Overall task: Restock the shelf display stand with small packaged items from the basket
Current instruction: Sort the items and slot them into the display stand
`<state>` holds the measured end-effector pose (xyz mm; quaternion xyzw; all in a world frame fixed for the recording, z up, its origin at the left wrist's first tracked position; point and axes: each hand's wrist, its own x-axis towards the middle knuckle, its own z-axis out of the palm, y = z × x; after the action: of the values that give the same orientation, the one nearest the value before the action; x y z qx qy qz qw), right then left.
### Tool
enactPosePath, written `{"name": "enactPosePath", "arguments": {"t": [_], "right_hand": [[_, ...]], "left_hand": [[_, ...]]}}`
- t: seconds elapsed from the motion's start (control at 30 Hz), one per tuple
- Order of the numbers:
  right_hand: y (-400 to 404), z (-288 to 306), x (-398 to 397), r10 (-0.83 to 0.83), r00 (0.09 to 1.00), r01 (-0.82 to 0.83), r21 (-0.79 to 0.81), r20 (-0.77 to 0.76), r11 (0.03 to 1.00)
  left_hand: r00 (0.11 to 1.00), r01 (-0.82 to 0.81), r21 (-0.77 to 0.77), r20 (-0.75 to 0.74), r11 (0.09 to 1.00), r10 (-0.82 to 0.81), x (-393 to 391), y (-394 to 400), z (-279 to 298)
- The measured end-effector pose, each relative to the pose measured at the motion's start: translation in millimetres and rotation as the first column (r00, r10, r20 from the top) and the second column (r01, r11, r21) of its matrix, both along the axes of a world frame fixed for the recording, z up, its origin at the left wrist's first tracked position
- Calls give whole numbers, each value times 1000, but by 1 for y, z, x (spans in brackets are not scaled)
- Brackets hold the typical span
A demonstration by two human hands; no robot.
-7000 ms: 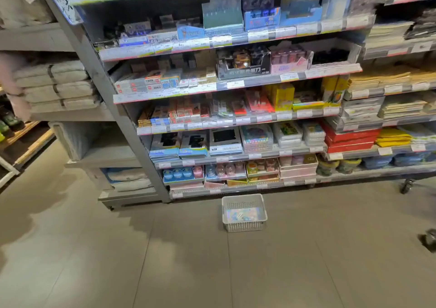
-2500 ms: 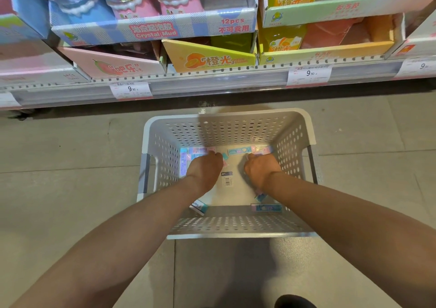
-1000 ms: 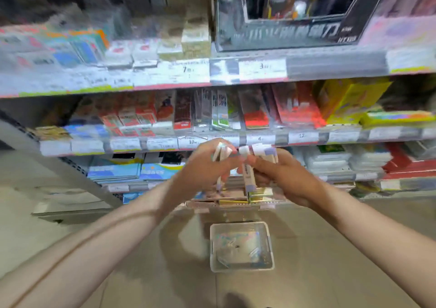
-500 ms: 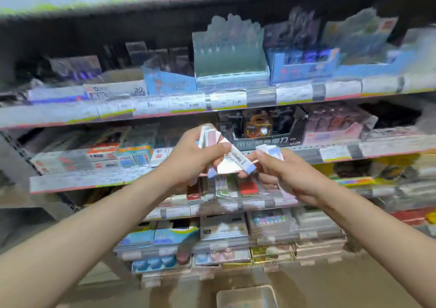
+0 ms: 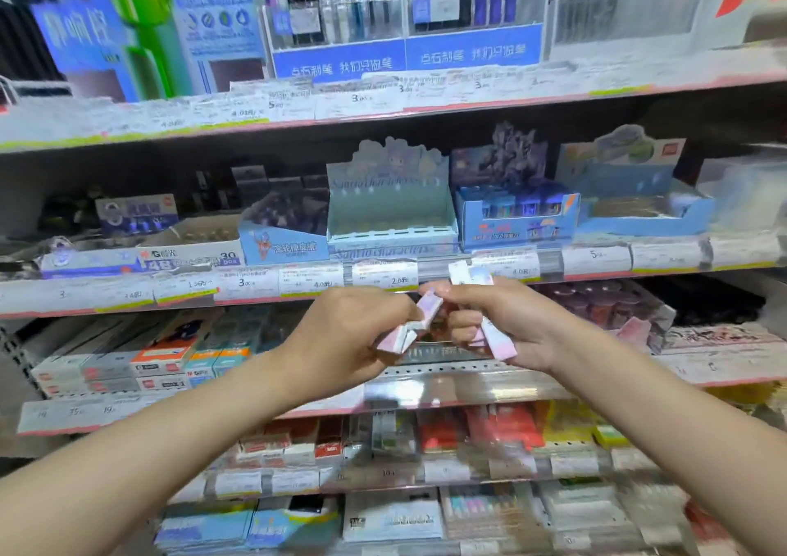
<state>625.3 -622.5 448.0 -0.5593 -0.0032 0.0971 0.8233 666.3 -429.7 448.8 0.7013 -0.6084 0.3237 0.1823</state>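
Both hands are raised in front of the shelves, each shut on small flat pastel packets. My left hand grips a few pink-and-white packets that fan out to the right. My right hand holds more packets, some sticking up above its fingers and one pointing down. The two hands almost touch. Just above them a pale blue cardboard display stand with cartoon figures on its back panel sits on the shelf; its tray looks empty. The basket is out of view.
Beside the stand sit a blue eraser box on the left and a blue box of small items on the right. Price labels line the shelf edge. Shelves above and below are packed with stationery.
The view has tilted up, so the basket has left the frame and the pale blue stand is now closer. My hands stay together with the packets, regrouping them.
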Motion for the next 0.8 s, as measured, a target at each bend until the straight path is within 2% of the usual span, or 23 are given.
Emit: {"name": "enactPosePath", "arguments": {"t": [0.07,0.13,0.23,0.33,0.43,0.5,0.6,0.73,0.8], "right_hand": [[-13,12,15,-14,998,20,-97,57,995],[-22,29,27,-36,983,77,-225,178,971],[-33,52,45,-58,929,196,-353,364,915],[-41,70,66,2,851,309,-504,525,807],[-38,84,84,58,762,461,-603,645,651],[-31,92,99,96,709,549,-632,699,547],[-15,92,124,168,671,604,-664,722,441],[4,86,148,186,638,663,-656,747,360],[16,90,156,153,660,676,-671,735,305]], "left_hand": [[997,-41,44,63,998,38,12,-10,6],[991,-96,63,96,993,89,24,-18,11],[972,-219,15,87,976,217,39,-26,16],[938,-333,4,105,943,330,53,-21,18],[899,-436,80,96,896,428,71,-8,27],[845,-535,161,101,829,526,84,2,37],[760,-648,271,172,712,626,105,15,48],[755,-638,440,197,632,625,125,28,56],[784,-596,511,207,619,585,134,32,63]]}}
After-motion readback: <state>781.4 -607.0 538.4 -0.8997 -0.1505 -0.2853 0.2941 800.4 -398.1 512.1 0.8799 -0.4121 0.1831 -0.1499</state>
